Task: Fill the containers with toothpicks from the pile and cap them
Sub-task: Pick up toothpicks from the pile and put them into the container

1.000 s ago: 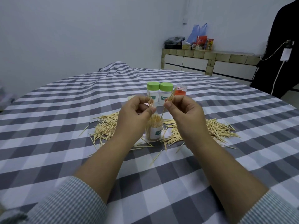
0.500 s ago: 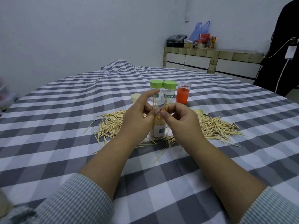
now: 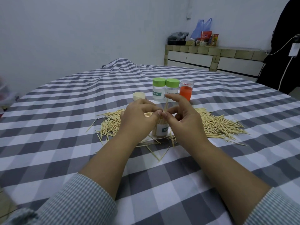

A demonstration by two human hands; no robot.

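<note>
Both hands meet over an open jar (image 3: 161,130) packed with toothpicks, which stands on the checked cloth (image 3: 65,127) amid the pile (image 3: 215,124). The left hand (image 3: 138,117) and right hand (image 3: 183,117) pinch upright picks (image 3: 165,106) between thumb and fingertips at the jar's mouth; the right index finger is stretched out. Behind stand two green-capped jars (image 3: 165,90), an orange one (image 3: 186,92) and a loose cap (image 3: 139,96).

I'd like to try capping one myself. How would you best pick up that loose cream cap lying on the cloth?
Probably by its rim, from straight above. The cream cap lies flat with its open side up, apart from the green-capped containers, so thumb and finger can likely pinch opposite sides of the round wall.
</note>
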